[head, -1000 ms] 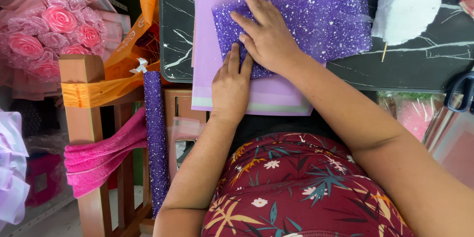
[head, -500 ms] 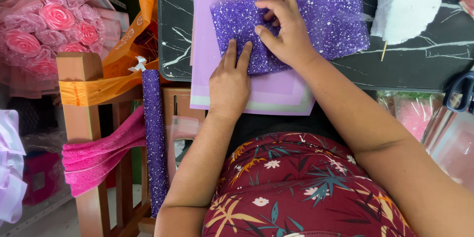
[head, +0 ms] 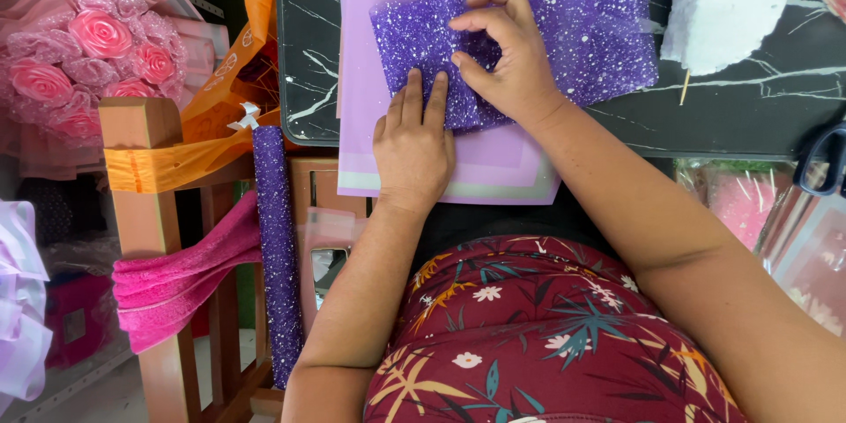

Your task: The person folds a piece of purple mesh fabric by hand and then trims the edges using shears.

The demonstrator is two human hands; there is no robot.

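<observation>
The purple glitter mesh (head: 564, 35) lies on lilac paper sheets (head: 388, 53) atop the black marble counter (head: 758, 106); the right hand (head: 507, 57) pinches a fold near the mesh's middle, thumb and fingers nearly closed on it. Just below the mesh's lower edge, the left hand (head: 412, 145) presses it flat, fingers straight, grasping nothing. Gathering neatly probably calls for steady left-hand pressure and small, even pleats.

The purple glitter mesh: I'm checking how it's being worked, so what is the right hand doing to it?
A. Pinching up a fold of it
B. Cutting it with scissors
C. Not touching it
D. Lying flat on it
A: the right hand curls thumb and forefinger around a gathered fold of the purple glitter mesh, while the left hand presses flat on its near edge.
</observation>
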